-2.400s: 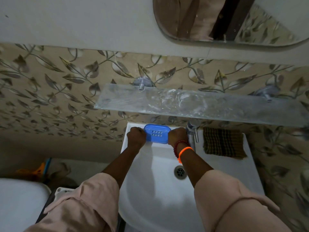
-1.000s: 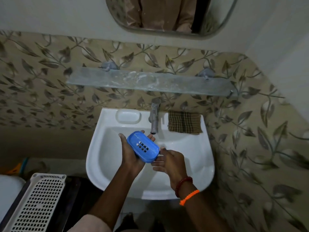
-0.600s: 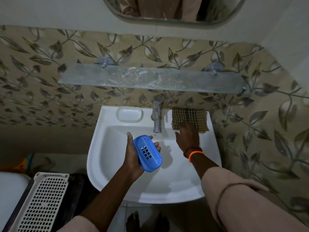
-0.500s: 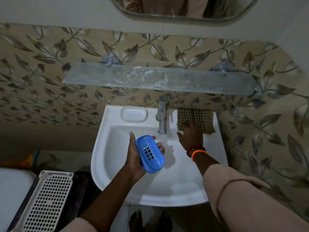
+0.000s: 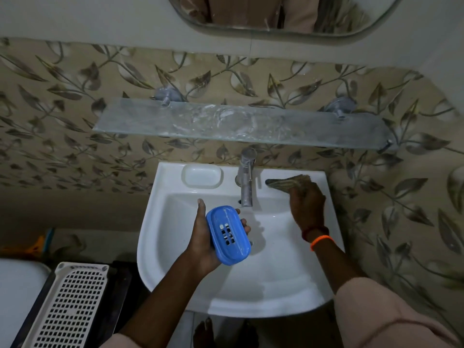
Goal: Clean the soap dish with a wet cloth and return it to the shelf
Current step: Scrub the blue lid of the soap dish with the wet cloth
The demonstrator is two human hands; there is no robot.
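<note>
2 hands now split the work: the left hand (image 5: 200, 241) keeps gripping the blue soap dish (image 5: 228, 238) over the basin (image 5: 276, 285), while the right hand (image 5: 306, 205) has just gathered the checked cloth (image 5: 286, 183) off the rim. Wetting and wiping look next; the shelf (image 5: 238, 123) waits.

A white sink (image 5: 175, 272) sits at centre, its tap (image 5: 246, 179) at 12 o'clock on the back rim and a moulded soap recess (image 5: 202, 176) at 11. A mirror (image 5: 276, 16) hangs at 12 above leaf-patterned tiles (image 5: 62, 101). A white perforated basket (image 5: 67, 307) lies at 8 o'clock
</note>
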